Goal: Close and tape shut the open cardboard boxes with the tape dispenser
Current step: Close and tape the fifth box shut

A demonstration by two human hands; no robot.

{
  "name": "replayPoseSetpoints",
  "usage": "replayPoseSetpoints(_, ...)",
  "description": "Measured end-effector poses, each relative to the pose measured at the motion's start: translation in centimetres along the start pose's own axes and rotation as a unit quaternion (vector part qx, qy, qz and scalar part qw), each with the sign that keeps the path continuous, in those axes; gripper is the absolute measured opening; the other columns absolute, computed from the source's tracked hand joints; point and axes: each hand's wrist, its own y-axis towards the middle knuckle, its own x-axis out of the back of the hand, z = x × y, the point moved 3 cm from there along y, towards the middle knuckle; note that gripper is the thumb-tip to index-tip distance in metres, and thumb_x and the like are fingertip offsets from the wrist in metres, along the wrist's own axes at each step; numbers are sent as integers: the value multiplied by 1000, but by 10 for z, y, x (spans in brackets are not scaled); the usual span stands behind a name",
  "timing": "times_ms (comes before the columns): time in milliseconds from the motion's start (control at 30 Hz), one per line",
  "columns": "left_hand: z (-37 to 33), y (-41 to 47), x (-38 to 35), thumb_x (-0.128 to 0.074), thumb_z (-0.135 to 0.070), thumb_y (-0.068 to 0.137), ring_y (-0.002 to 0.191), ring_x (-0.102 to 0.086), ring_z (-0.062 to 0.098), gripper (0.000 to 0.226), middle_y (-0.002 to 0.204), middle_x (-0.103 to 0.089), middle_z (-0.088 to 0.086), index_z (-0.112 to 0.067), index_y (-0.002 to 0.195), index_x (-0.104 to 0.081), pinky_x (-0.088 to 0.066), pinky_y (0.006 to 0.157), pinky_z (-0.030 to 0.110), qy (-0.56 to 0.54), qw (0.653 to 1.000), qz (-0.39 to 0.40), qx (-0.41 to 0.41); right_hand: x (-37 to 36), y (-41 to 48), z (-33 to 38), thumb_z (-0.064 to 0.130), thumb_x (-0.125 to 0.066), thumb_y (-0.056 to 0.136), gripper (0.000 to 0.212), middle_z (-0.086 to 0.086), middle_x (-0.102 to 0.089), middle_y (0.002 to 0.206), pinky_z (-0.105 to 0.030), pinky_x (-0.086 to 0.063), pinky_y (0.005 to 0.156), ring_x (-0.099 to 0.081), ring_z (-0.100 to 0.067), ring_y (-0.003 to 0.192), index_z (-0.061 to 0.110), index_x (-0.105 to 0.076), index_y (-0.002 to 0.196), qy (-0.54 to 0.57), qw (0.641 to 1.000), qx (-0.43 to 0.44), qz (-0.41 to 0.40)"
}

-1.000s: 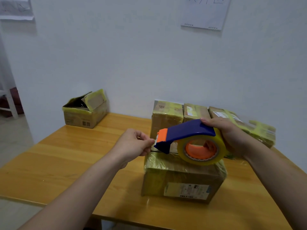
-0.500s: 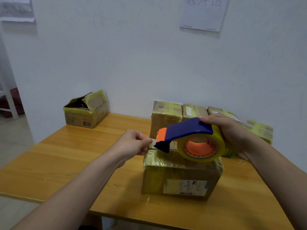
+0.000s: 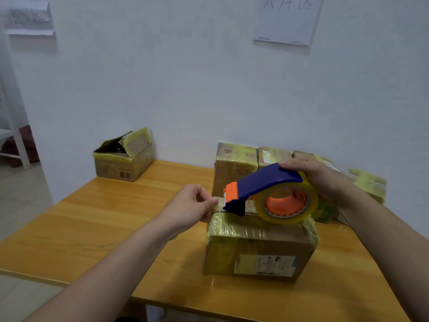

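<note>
A closed cardboard box (image 3: 260,249) with yellowish tape on its top and a shipping label on its front stands on the wooden table (image 3: 97,224). Just above its top, my right hand (image 3: 318,177) grips a blue tape dispenser (image 3: 267,184) with an orange cutter head and an orange-cored roll of clear tape. My left hand (image 3: 192,205) pinches the free tape end (image 3: 218,203) at the cutter, over the box's left top edge. An open box (image 3: 123,156) with raised flaps sits at the table's back left corner.
Several taped boxes (image 3: 234,163) stand in a row against the white wall behind the near box. A flattened, taped carton (image 3: 369,182) lies at the far right. Paper sheets (image 3: 287,17) hang on the wall. The table's front edge runs near the bottom.
Both hands and the dispenser have stayed nearly in place. The left fingers have closed in on the tape end at the cutter.
</note>
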Motion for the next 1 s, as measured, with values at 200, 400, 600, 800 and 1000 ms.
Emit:
replayPoseSetpoints(200, -3, -3, -6, -71, -25, 96, 72, -68, 19, 17, 77, -71, 0, -17, 84, -63, -59, 67, 40, 144, 986, -78, -37, -8, 2, 1, 43, -67, 86, 33, -2, -72, 72, -37, -44, 84, -68, -11, 69, 15, -77, 71, -29, 999, 26, 15)
replayPoseSetpoints(400, -10, -2, -7, -69, -31, 95, 71, -69, 15, 15, 77, -70, -4, -21, 87, -62, -61, 68, 39, 238, 967, -79, -40, -13, 10, 11, 55, -68, 87, 42, -2, -76, 83, -41, -46, 92, -71, -15, 81, 15, -79, 79, -97, 993, 4, 63)
replayPoseSetpoints(600, 16, -10, 2, -63, -33, 103, 64, -67, 19, 24, 90, -64, 10, -25, 121, -49, -62, 62, 36, -23, 994, 37, 97, -12, 10, 10, 65, -61, 81, 51, -1, -78, 94, -52, -44, 107, -72, -19, 95, 18, -81, 90, -131, 988, -6, 80)
replayPoseSetpoints(800, 3, -22, -15, -52, -43, 102, 152, -23, 5, 67, 163, -29, -17, -34, 163, -26, -28, 121, 29, 232, 958, -4, -170, -13, 10, 6, 74, -63, 76, 59, 2, -78, 97, -54, -40, 111, -71, -19, 101, 21, -81, 92, -133, 988, -18, 80)
replayPoseSetpoints(1000, 10, -4, -21, -66, -99, 47, 158, 5, 5, 154, 170, 15, -20, -37, 163, 13, -17, 129, 39, 336, 924, 163, -87, -14, 6, 2, 67, -68, 81, 51, -1, -78, 99, -43, -47, 103, -70, -22, 101, 19, -81, 93, -88, 995, -33, 46)
